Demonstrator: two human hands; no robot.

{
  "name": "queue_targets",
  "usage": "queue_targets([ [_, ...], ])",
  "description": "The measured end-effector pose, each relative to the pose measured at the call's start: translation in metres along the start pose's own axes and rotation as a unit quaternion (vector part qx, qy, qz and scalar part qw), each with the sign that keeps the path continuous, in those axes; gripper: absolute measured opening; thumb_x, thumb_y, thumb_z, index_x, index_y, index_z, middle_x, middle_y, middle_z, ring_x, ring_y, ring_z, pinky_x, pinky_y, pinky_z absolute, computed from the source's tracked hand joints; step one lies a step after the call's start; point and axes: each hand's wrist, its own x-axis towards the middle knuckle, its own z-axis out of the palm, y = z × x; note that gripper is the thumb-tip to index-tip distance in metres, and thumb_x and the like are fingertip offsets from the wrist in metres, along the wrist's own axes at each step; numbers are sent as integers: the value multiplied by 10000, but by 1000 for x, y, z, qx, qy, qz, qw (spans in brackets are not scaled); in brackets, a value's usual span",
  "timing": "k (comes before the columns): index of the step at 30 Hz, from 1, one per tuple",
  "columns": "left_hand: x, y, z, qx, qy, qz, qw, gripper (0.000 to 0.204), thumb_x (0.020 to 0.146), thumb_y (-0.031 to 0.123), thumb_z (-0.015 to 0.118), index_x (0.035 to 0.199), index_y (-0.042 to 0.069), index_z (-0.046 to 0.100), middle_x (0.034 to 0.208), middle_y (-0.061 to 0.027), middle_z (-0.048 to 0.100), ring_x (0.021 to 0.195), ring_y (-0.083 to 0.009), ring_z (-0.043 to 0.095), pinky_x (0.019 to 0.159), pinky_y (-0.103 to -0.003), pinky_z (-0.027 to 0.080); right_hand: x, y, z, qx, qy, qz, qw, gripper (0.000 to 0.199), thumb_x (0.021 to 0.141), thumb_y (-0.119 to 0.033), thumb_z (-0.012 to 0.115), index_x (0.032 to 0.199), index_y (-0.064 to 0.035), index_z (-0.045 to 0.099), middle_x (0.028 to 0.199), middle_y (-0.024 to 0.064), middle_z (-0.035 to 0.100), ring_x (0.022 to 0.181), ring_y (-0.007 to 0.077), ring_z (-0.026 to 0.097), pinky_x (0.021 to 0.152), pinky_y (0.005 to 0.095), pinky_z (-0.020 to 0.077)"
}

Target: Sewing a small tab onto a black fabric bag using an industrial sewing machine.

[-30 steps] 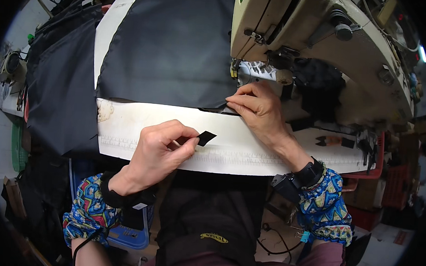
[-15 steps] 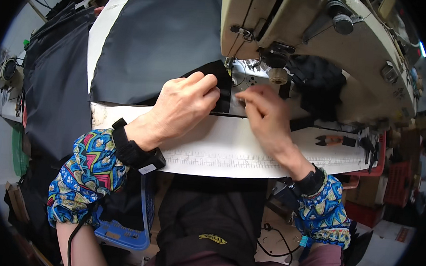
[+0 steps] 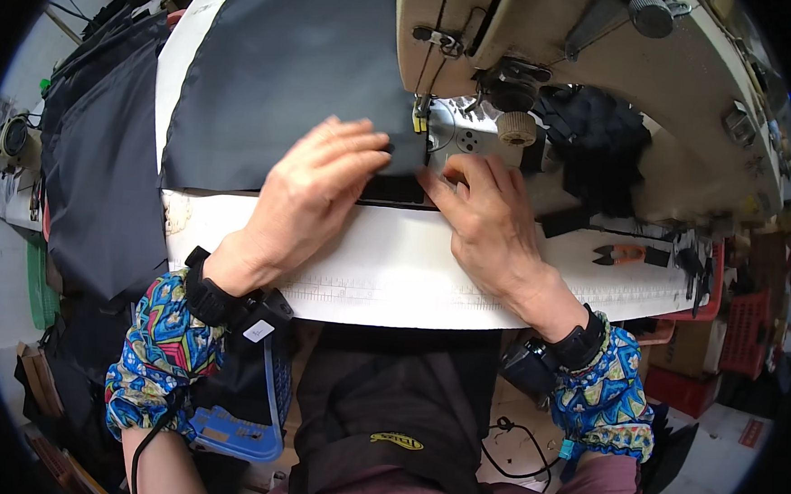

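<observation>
Fabric is under my hands: a broad, smooth dark-grey panel (image 3: 288,86) spreads left from the small presser foot with a yellow part (image 3: 420,120), its right edge running in beneath or right beside that foot. I judge that I am at the lining-up step, settling this edge and a narrow matte-black strip (image 3: 393,191) that shows at the panel's near right corner, on my side of the foot.

My left hand (image 3: 313,183) is over the panel, to the left of the foot and nearer me; its fingers stretch out loosely, blurred, with no grasp I can make out. My right hand (image 3: 490,207) bends in from the foot's near right, thumb and forefinger at the panel's edge; whether they pinch it I cannot tell.

The next move, I think, calls for the layers to stay flat and square to the foot, fingertips well off the needle line.

Leftward of the foot there is broad room to slide. Toward me, the ruled white worktop (image 3: 394,270) runs bare to its front edge. Rightward it is tighter: crumpled black cloth (image 3: 592,150) lies beneath the cream machine arm (image 3: 701,130), and orange-handled snips (image 3: 629,255) rest right of the foot and nearer me.
</observation>
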Motion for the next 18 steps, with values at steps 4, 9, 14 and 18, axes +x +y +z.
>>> queue_targets([
  [4,4,4,-1,-21,-71,89,993,308,804,-51,680,1108,-22,720,1204,-181,704,1220,-318,641,1084,-428,498,2,3,1,7,11,-6,1000,447,755,30,626,1186,-57,706,1083,76,582,1007,250,552,849,394,436],
  [9,7,-5,-1,30,-90,135,986,327,780,-56,688,1104,-32,723,1200,-164,712,1199,-319,653,1044,-400,531,-7,4,-11,97,50,13,994,424,757,39,622,1153,-73,729,1114,102,632,1028,292,598,888,434,473],
  [14,24,-20,6,19,-71,141,987,299,801,-12,689,1098,-31,722,1196,-173,713,1183,-317,660,1017,-394,543,-77,54,-59,-141,294,186,927,471,691,155,555,1048,-58,776,1158,105,666,1112,299,609,968,414,499],
  [18,36,-33,11,9,-74,125,989,291,825,20,680,1107,-40,720,1198,-194,707,1181,-332,658,997,-385,550,-124,114,-86,-355,336,253,835,382,874,102,507,1196,12,693,1230,166,641,1120,354,596,953,450,478],
])
